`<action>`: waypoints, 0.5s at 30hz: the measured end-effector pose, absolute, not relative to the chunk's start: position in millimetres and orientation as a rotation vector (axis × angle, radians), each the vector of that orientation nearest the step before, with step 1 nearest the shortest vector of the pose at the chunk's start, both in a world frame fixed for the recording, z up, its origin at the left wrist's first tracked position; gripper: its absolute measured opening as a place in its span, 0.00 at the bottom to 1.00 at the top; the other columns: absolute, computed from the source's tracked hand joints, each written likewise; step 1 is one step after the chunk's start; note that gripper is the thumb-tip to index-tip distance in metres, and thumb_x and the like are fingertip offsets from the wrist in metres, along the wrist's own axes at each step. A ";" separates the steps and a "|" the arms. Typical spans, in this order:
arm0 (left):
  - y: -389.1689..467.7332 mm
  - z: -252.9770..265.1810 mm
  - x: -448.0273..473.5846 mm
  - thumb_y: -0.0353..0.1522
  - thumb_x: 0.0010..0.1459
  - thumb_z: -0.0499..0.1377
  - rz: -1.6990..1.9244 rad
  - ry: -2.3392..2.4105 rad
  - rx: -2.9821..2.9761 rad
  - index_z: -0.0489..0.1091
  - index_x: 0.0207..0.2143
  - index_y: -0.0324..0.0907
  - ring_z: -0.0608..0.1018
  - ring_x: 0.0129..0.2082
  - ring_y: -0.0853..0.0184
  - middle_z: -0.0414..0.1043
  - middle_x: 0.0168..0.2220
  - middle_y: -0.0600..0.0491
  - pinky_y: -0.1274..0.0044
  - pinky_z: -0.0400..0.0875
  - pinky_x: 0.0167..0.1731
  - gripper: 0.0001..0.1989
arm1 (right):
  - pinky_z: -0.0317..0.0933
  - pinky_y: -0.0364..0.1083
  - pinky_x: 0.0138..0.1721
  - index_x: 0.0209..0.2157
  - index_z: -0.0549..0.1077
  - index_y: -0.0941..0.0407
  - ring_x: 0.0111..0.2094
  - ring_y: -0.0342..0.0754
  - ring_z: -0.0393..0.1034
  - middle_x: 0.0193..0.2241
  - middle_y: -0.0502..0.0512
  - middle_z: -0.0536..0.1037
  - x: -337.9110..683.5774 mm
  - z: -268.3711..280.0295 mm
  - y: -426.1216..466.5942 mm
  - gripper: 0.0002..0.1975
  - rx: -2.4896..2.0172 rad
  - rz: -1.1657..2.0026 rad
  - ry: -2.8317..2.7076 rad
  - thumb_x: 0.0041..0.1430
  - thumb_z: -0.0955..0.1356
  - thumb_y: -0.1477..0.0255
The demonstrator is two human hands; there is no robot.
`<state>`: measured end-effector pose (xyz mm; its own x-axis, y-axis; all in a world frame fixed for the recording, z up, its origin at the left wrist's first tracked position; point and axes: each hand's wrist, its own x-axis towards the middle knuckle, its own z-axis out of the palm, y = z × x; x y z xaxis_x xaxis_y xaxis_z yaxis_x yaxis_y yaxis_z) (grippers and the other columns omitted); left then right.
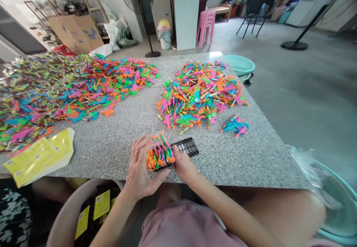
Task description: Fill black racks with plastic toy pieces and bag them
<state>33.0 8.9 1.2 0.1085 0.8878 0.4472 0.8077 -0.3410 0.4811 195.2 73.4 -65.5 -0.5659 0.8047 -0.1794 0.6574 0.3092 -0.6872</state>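
Observation:
A small black wire-grid basket [190, 146] lies near the table's front edge. In its left part stands a tight row of small plastic toys [160, 152] in orange, green, pink and blue, their round orange ends towards me. My left hand [141, 165] curves around the left of the row, thumb and fingers spread apart. My right hand [182, 163] is closed at the row's right end, its thumb against the toys; some of its fingers are hidden. Beyond the basket lies a large heap of similar toys [200, 94], with a small cluster [236, 126] to its right.
A much bigger pile of toys [69, 87] covers the table's left side. Yellow printed sheets [44, 154] lie at the front left, above a bin [63, 217] with yellow cards. Teal basins [241, 64] stand beyond the right edge. Another person's patterned clothing [13, 217] shows at lower left.

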 end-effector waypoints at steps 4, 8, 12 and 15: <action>-10.0 -47.8 27.3 0.51 0.65 0.45 1.567 1.695 1.231 0.46 0.67 0.49 0.46 0.70 0.53 0.40 0.71 0.45 0.54 0.44 0.65 0.33 | 0.63 0.50 0.49 0.55 0.63 0.57 0.49 0.52 0.70 0.49 0.63 0.74 219.3 -81.2 77.3 0.32 -1.197 1.272 -2.102 0.46 0.65 0.84; -1.3 -83.0 40.6 0.57 0.63 0.39 1.604 1.334 0.617 0.55 0.64 0.46 0.59 0.66 0.57 0.56 0.66 0.45 0.61 0.56 0.63 0.37 | 0.55 0.53 0.60 0.59 0.65 0.51 0.61 0.50 0.60 0.60 0.56 0.67 208.4 -88.6 86.0 0.23 -0.956 1.665 -1.494 0.62 0.61 0.66; 10.0 -88.5 51.5 0.57 0.60 0.49 1.660 1.279 0.503 0.66 0.58 0.45 0.63 0.64 0.57 0.67 0.60 0.47 0.63 0.57 0.63 0.34 | 0.44 0.55 0.66 0.61 0.64 0.50 0.66 0.50 0.51 0.62 0.53 0.66 174.4 -84.0 80.1 0.34 -0.881 1.849 -1.234 0.63 0.54 0.45; 12.1 -87.3 52.7 0.53 0.59 0.55 1.676 1.285 0.486 0.68 0.56 0.46 0.65 0.63 0.57 0.69 0.59 0.49 0.63 0.58 0.62 0.30 | 0.41 0.55 0.67 0.62 0.62 0.48 0.67 0.51 0.48 0.62 0.52 0.65 163.5 -78.3 74.2 0.38 -0.904 1.820 -1.210 0.60 0.54 0.40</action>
